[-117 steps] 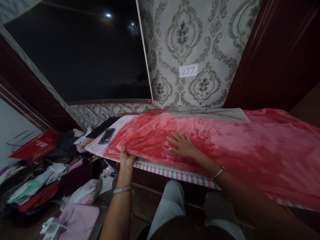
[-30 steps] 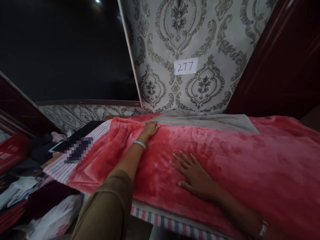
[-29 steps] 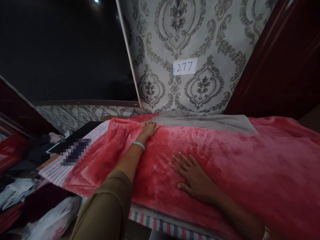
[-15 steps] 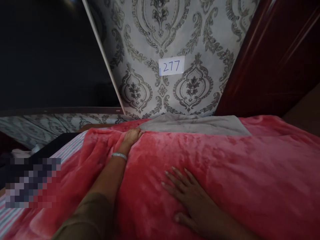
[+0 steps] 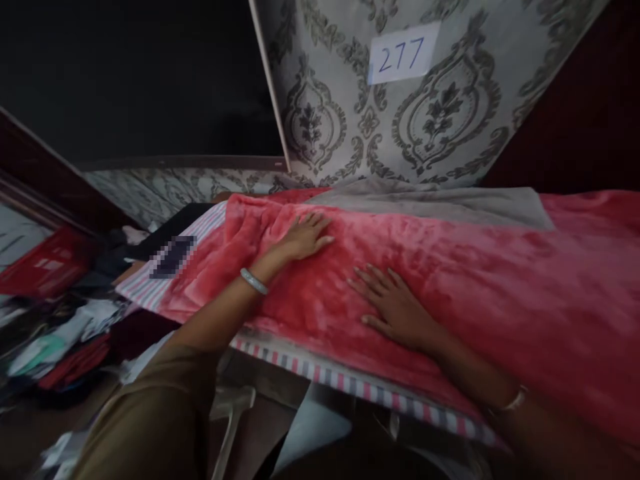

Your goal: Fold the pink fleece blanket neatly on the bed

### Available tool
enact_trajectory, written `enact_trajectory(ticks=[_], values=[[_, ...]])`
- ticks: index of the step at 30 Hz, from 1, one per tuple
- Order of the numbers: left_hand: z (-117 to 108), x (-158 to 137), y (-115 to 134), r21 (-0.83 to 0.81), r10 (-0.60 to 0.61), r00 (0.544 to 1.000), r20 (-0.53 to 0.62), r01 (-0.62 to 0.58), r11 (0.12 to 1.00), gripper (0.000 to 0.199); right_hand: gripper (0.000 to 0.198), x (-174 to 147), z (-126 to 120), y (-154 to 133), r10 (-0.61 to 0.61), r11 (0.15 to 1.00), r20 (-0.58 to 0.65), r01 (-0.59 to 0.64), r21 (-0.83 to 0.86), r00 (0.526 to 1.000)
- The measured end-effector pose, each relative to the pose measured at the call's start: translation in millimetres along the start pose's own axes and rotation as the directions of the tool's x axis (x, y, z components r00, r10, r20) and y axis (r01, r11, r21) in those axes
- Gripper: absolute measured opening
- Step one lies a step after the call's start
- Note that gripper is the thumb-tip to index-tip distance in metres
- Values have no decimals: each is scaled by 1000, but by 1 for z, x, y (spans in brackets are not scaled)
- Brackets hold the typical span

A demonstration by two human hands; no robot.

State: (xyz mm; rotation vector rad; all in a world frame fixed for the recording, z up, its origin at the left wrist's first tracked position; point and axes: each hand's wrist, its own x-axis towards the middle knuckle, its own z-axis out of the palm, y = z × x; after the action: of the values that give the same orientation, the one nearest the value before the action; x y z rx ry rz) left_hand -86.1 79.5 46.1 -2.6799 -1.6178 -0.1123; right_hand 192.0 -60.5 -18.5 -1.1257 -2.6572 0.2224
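Plush red blanket (image 5: 450, 273), likely soft, limp and weighty, best gripped along its front edge, spreads over the striped cloth (image 5: 143, 283) from near its left corner rightward out of view. It lies directly beneath my palms: right hand (image 5: 397, 310) and left hand (image 5: 304, 238) rest flat, fingers spread, clasping nothing, the left nearer the cloth's back edge.

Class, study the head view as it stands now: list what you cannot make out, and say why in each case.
All in the head view:
- Palms of the left hand and right hand: hidden by the hands' own backs, turned down on the red blanket.
- Blanket's right end: cut off by the right edge.
- Dark item on the striped cloth: details lost to pixelation.
- Top of the black screen: cut off by the top edge.
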Motion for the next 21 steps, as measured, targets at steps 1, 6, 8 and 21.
enact_trajectory(ticks=[1,6,8,21], values=[[4,-19,4,-3,1,1000,22,-1,1000,65,72,0,1,1,1,1000,-4,-1,-13,1000],[26,-86,-3,-30,-171,983,61,173,984,62,70,2,4,4,21,997,-11,-21,-68,1000],[29,-90,-10,-49,-199,978,69,202,978,61,69,4,3,5,28,997,-3,-28,-75,1000],[9,-144,35,-67,-83,992,94,90,994,62,62,-41,-1,-24,205,972,1,-203,-115,979]])
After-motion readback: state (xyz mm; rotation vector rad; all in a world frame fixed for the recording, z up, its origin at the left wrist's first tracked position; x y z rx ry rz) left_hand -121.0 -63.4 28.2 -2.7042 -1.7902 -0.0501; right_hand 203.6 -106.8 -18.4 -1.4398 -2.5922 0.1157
